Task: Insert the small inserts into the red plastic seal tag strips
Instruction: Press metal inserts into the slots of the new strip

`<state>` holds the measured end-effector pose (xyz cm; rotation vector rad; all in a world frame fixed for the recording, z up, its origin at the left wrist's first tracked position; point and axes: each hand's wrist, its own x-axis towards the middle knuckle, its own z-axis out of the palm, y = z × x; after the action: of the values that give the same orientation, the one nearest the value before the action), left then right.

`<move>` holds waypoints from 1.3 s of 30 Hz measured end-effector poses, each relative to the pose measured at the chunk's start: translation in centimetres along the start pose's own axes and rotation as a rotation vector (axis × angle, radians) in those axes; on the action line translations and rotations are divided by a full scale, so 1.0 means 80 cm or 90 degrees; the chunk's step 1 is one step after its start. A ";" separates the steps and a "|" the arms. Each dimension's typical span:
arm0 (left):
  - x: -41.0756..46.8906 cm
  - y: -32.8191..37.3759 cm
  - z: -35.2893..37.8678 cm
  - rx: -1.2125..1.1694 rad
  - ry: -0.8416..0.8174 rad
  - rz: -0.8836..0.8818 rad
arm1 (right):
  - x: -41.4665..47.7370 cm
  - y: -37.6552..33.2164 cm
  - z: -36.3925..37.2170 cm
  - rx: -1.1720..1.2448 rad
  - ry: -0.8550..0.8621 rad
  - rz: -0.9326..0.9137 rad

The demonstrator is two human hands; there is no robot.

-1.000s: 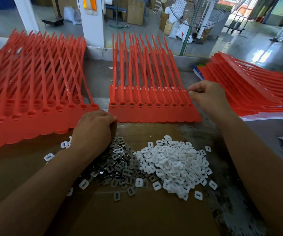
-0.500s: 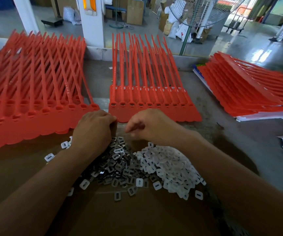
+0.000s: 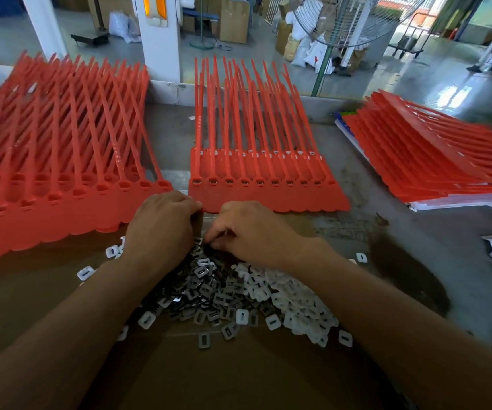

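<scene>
Right hand (image 3: 253, 232): fingers curling, pinching at inserts (image 3: 206, 287) lying heaped on desk (image 3: 371, 196), just before strips (image 3: 268, 184). Left hand (image 3: 162, 229): curling beside it, hold untellable. Inserts likely handling light, stiff, slippery; pinching edges looking best.

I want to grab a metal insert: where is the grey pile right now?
Head view, centre: the grey pile lies on the cardboard, touching the white inserts on its right, by the right hand.

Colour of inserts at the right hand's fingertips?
Dark metallic grey inserts, head view; white plastic inserts lie to their right.
</scene>
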<state>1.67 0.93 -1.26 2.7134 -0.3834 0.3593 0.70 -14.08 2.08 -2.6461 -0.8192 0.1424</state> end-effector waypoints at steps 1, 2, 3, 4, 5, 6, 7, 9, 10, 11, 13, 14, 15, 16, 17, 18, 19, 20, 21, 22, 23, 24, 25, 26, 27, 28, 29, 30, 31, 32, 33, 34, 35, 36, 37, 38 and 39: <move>0.000 0.000 0.000 0.004 -0.004 0.002 | 0.000 0.000 0.001 0.000 -0.001 0.002; 0.000 -0.001 0.000 0.009 -0.009 0.003 | -0.001 0.000 0.001 0.003 -0.003 0.007; 0.000 -0.001 0.000 0.013 -0.012 0.003 | -0.001 -0.001 0.002 0.009 -0.004 0.012; 0.000 -0.001 0.000 0.016 -0.014 0.003 | -0.001 -0.001 0.002 0.016 -0.004 0.016; 0.000 0.000 0.001 0.017 -0.012 0.004 | -0.002 -0.002 0.003 0.027 -0.001 0.021; 0.000 0.000 0.001 0.018 -0.010 0.004 | -0.002 -0.003 0.003 0.042 0.006 0.027; 0.000 0.000 0.002 0.019 -0.008 0.005 | -0.003 -0.003 0.003 0.061 0.017 0.032; 0.000 -0.001 0.002 0.019 -0.003 0.005 | -0.004 -0.002 0.000 0.103 0.036 0.043; 0.000 -0.001 0.002 0.018 0.001 0.003 | -0.005 0.000 -0.001 0.121 0.042 0.047; 0.000 -0.001 0.002 0.017 0.004 0.002 | -0.006 0.001 -0.002 0.133 0.046 0.052; 0.000 0.000 0.002 0.015 0.009 0.000 | -0.008 0.003 -0.003 0.138 0.046 0.058; 0.000 0.000 0.002 0.014 0.010 -0.001 | -0.009 0.004 -0.002 0.135 0.046 0.057; 0.000 0.000 0.002 0.013 0.009 -0.002 | -0.009 0.005 -0.002 0.132 0.046 0.055; 0.001 0.000 0.002 0.013 0.008 -0.001 | -0.010 0.006 -0.002 0.129 0.047 0.053; 0.001 0.000 0.002 0.014 0.005 0.000 | -0.010 0.006 -0.002 0.125 0.048 0.051; 0.001 0.000 0.003 0.016 0.004 0.000 | -0.010 0.007 -0.003 0.120 0.048 0.048; 0.001 0.000 0.003 0.016 0.003 0.001 | -0.010 0.007 -0.003 0.115 0.047 0.045; 0.001 0.000 0.002 0.015 0.003 0.000 | -0.010 0.007 -0.003 0.111 0.045 0.043; 0.001 0.000 0.002 0.015 0.003 -0.001 | -0.011 0.007 -0.003 0.110 0.042 0.042; 0.001 0.000 0.002 0.016 0.003 -0.002 | -0.011 0.007 -0.003 0.110 0.040 0.042; 0.001 0.000 0.003 0.018 0.002 -0.002 | -0.012 0.007 -0.004 0.111 0.040 0.044; 0.001 0.000 0.003 0.020 0.002 -0.001 | -0.013 0.007 -0.005 0.113 0.042 0.047; 0.001 0.001 0.003 0.021 0.002 -0.001 | -0.013 0.007 -0.006 0.112 0.047 0.053; 0.001 0.000 0.003 0.020 0.004 -0.001 | -0.014 0.007 -0.007 0.109 0.053 0.060; 0.000 0.000 0.003 0.018 0.006 -0.002 | -0.015 0.006 -0.009 0.107 0.063 0.068; 0.000 0.000 0.003 0.018 0.006 -0.002 | -0.015 0.006 -0.010 0.108 0.075 0.077; 0.000 0.000 0.003 0.018 0.005 0.000 | -0.016 0.005 -0.010 0.114 0.089 0.085; 0.000 0.000 0.003 0.018 0.003 0.003 | -0.016 0.005 -0.011 0.123 0.102 0.090; 0.000 -0.001 0.003 0.018 0.002 0.005 | -0.016 0.006 -0.011 0.134 0.112 0.094; 0.000 -0.001 0.003 0.018 0.001 0.005 | -0.017 0.006 -0.010 0.148 0.120 0.094; 0.000 -0.001 0.003 0.018 0.001 0.004 | -0.018 0.008 -0.010 0.166 0.125 0.093; 0.000 -0.001 0.003 0.017 0.002 0.003 | -0.018 0.010 -0.010 0.185 0.130 0.092; 0.000 -0.001 0.003 0.015 0.004 0.001 | -0.018 0.013 -0.009 0.200 0.133 0.092; 0.000 -0.001 0.003 0.013 0.007 0.001 | -0.018 0.016 -0.010 0.204 0.137 0.091; 0.000 -0.002 0.003 0.011 0.008 0.000 | -0.018 0.020 -0.011 0.197 0.143 0.089; 0.000 -0.002 0.003 0.009 0.009 -0.002 | -0.018 0.024 -0.014 0.185 0.150 0.088; 0.000 -0.002 0.004 0.007 0.009 -0.003 | -0.018 0.030 -0.017 0.176 0.160 0.092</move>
<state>1.79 0.96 -1.56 2.7205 -0.3715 0.3792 1.05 -17.13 2.43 -2.3963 -0.4885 -0.0383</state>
